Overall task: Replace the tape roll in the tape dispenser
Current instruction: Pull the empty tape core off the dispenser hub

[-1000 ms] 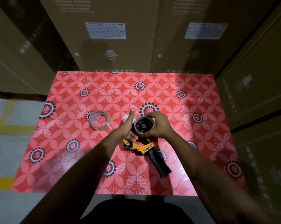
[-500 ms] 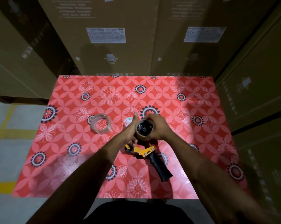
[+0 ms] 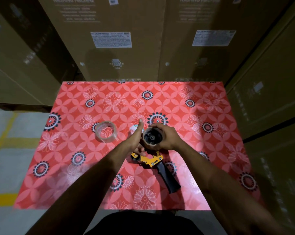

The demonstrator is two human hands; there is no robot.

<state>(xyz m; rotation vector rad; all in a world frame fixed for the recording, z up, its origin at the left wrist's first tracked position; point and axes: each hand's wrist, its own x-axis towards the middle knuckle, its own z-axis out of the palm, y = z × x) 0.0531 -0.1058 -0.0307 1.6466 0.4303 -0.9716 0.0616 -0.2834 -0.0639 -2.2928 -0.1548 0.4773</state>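
The tape dispenser (image 3: 153, 160) lies on the red flowered table (image 3: 202, 150), its yellow frame in the middle and its black handle (image 3: 168, 178) pointing toward me. My right hand (image 3: 167, 138) wraps a brown tape core (image 3: 152, 137) that sits around the dispenser's black hub. My left hand (image 3: 136, 139) presses on the dispenser's front end, thumb raised beside the core. A clear tape roll (image 3: 106, 131) lies flat on the table, left of both hands. A small white piece (image 3: 133, 128) shows behind my left thumb.
Tall cardboard boxes (image 3: 112, 39) stand against the table's far edge and along its right side. To the left is grey floor with yellow lines (image 3: 0, 141). The table's near edge is close to my body.
The view has shifted slightly. My hands stay at the dispenser's hub, the right one gripping the core more from the right side; the clear roll has not moved.
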